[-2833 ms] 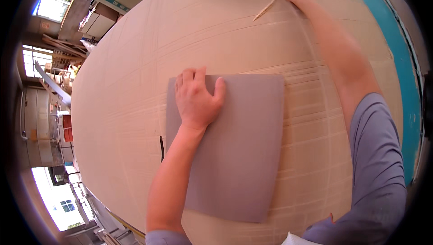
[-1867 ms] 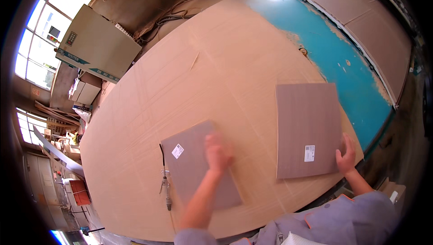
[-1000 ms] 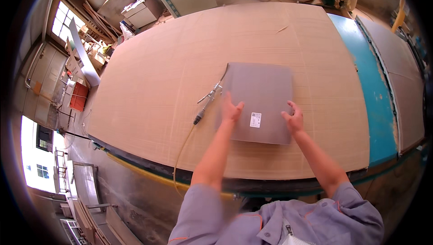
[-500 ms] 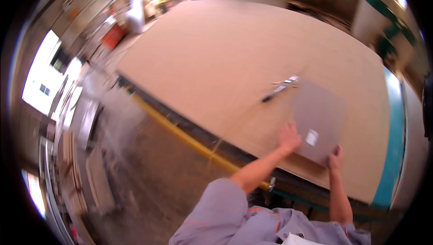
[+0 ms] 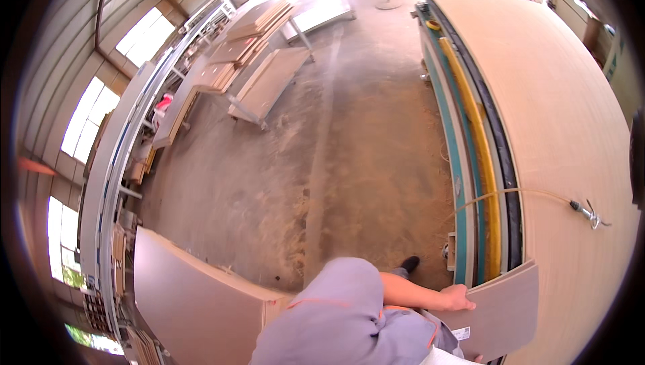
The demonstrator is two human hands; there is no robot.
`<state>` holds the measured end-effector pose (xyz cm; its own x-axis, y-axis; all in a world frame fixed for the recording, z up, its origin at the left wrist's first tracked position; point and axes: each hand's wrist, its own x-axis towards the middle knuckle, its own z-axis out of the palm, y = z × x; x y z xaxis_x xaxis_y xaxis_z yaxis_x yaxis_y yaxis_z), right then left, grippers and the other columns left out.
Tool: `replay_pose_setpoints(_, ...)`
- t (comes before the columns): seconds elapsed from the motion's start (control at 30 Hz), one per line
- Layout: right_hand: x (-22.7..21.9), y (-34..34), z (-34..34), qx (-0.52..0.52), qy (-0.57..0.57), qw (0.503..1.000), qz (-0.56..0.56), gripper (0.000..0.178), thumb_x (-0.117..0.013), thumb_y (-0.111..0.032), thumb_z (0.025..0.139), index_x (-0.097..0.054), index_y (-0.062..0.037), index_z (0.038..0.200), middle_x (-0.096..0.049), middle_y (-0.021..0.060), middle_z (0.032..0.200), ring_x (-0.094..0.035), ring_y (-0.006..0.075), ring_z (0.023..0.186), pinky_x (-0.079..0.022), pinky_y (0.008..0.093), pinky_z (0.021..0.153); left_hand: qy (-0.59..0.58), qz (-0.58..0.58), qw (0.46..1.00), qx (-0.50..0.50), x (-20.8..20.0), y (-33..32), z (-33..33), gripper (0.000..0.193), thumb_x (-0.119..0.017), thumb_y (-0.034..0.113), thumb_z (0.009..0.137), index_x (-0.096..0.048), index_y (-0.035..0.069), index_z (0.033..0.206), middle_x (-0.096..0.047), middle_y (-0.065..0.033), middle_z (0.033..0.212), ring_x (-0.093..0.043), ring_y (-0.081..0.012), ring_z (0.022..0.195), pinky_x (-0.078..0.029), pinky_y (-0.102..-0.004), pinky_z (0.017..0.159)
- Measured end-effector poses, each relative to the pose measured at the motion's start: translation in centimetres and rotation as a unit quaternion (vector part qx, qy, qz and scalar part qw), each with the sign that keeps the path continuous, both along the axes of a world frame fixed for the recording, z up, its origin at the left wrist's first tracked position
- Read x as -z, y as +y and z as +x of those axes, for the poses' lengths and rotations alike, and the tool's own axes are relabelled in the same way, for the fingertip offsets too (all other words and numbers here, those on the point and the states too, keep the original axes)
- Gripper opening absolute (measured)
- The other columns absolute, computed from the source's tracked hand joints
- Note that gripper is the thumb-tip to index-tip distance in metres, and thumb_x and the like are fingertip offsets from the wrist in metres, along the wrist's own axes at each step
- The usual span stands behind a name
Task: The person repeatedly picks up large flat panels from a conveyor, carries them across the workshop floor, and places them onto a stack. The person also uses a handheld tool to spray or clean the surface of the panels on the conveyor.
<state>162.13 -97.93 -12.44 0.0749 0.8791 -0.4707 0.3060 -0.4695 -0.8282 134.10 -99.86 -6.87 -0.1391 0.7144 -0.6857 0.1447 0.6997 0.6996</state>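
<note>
My left hand (image 5: 459, 296) grips the left edge of a grey rectangular panel (image 5: 504, 308), fingers closed over it. Layered edges along its far side suggest more than one thin board. A small white label (image 5: 461, 333) is stuck on the panel's face. Only a fingertip of my right hand (image 5: 478, 358) shows, against the panel's near edge at the bottom of the view; the rest is hidden. Beyond the panel, an air blow gun (image 5: 586, 212) with a thin hose lies on the large tan worktable (image 5: 557, 109).
A yellow rail (image 5: 476, 130) and black strip run along the table's left side. At lower left stands a stack of grey panels (image 5: 195, 291). Farther off, boards lie on a rack (image 5: 248, 35), with a low cart (image 5: 272, 83) beside it. Concrete floor (image 5: 322, 163) spans between.
My view has swung left, bringing the floor and panel stack into sight. The grey panel has moved off the table's middle to its near left edge, with my left hand still on it.
</note>
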Motion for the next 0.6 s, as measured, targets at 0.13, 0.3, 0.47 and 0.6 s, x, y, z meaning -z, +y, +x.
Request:
replay_pose_setpoints(0.13, -3.9, -0.1, -6.7, -0.013, 0.006, 0.998, 0.067, 0.046, -0.054, -0.011, 0.084, -0.044, 0.0037, 0.126, -0.052, 0.0131, 0.117, -0.051, 0.0215, 0.102, -0.041, 0.0332, 0.088, -0.023, 0.091, 0.992, -0.084, -1.0, -4.7, -6.0, 0.053, -0.071, 0.041, 0.068, -0.062, -0.003, 0.096, -0.065, -0.0195, 0.095, -0.063, -0.0287, 0.091, -0.048, -0.0372, 0.078)
replay_pose_setpoints(0.3, -8.7, -1.8, -19.6, -0.047, 0.076, 0.984, 0.151, 0.044, -0.055, -0.013, 0.085, -0.045, 0.0035, 0.125, -0.052, 0.0128, 0.115, -0.051, 0.0209, 0.102, -0.041, 0.0333, 0.088, -0.174, 0.232, 0.937, -0.194, -2.6, -12.4, -18.5, 0.052, -0.07, 0.049, 0.072, -0.064, 0.0, 0.089, -0.064, -0.0068, 0.082, -0.059, -0.0148, 0.078, -0.046, -0.0293, 0.069)
replay_pose_setpoints(0.47, -11.6, -4.2, -38.6, -0.231, 0.186, 0.92, 0.256, 0.04, -0.056, -0.017, 0.087, -0.048, 0.0029, 0.121, -0.055, 0.0103, 0.109, -0.051, 0.0182, 0.097, -0.041, 0.0316, 0.084, -0.213, 0.385, 0.858, -0.265, -5.1, -21.9, -35.5, 0.048, -0.068, 0.053, 0.076, -0.057, 0.006, 0.081, -0.046, 0.0035, 0.069, -0.044, -0.0063, 0.067, -0.035, -0.0247, 0.055)
replay_pose_setpoints(0.6, -10.2, -6.0, -55.0, -0.453, 0.248, 0.842, 0.156, 0.044, -0.06, -0.005, 0.077, -0.048, 0.0015, 0.12, -0.057, 0.01, 0.104, -0.053, 0.017, 0.096, -0.044, 0.0287, 0.081, -0.258, 0.395, 0.738, -0.483, -9.4, -33.4, -46.5, 0.045, -0.071, 0.037, 0.076, -0.059, 0.001, 0.099, -0.06, -0.0043, 0.082, -0.058, -0.0152, 0.077, -0.048, -0.0276, 0.067)
